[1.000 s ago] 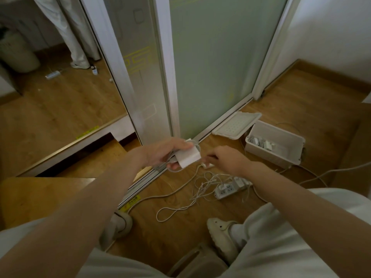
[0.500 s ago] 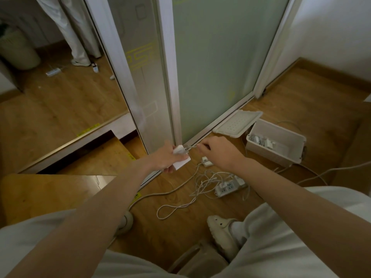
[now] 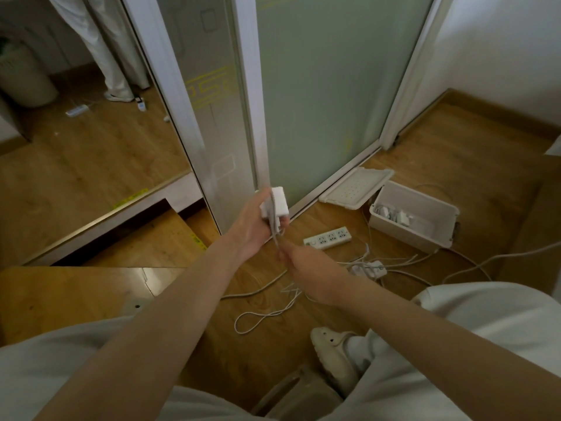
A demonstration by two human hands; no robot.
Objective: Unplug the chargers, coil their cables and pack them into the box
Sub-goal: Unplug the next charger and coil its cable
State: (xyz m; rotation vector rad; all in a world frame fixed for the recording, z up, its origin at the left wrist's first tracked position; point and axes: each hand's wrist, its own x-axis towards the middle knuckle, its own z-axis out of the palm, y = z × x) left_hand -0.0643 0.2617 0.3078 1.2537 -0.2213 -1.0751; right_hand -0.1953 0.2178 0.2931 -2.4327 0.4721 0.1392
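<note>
My left hand (image 3: 253, 229) grips a white square charger (image 3: 277, 204) in the air in front of the glass door. A white cable (image 3: 275, 235) runs down from the charger into my right hand (image 3: 306, 268), which pinches it just below. The rest of the cable (image 3: 261, 317) lies in loose loops on the wood floor. A white power strip (image 3: 328, 237) lies on the floor beyond my hands. The open white box (image 3: 425, 229) at the right holds several white chargers (image 3: 394, 214).
The box's lid (image 3: 355, 187) leans at the sliding glass door's track. Another white adapter with tangled cables (image 3: 368, 268) lies right of my right hand. My shoe (image 3: 334, 350) stands near the cable loops. A wooden step (image 3: 76, 296) is at the left.
My right hand has dropped from beside the charger to below it, drawing the cable down. My left hand turned the charger upright. The power strip now shows uncovered.
</note>
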